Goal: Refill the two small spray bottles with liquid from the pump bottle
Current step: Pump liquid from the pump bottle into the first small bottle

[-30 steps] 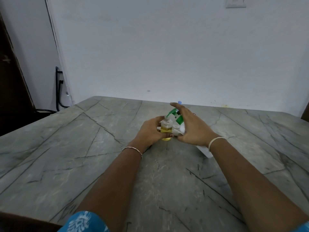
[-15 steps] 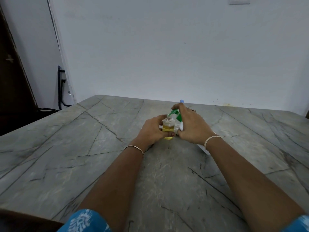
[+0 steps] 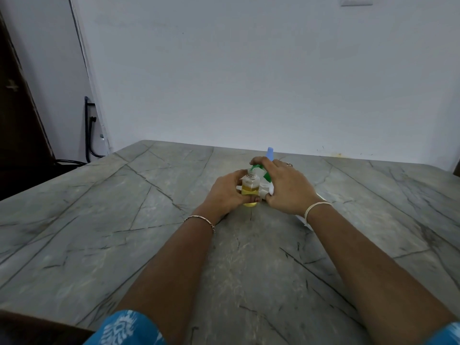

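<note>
Left hand [image 3: 225, 192]: closed round small spray bottle [image 3: 251, 186], uncapped, upright, mid-worktop [image 3: 124, 220]. Right hand [image 3: 286, 188]: clasped over green-topped pump bottle [image 3: 266, 176] beside it.

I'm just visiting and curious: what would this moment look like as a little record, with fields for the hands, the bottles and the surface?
surface: grey veined stone table
left hand: wrapped around the small bottle, steadying it on the table
small bottle: clear, upright, cap off, part full of yellow liquid
right hand: on top of the pump bottle, fingers over its green pump head
pump bottle: mostly hidden by the hand; green spout over the small bottle's open neck
blue-capped item: behind the hands, only its top shows
second small bottle: cannot tell
</note>
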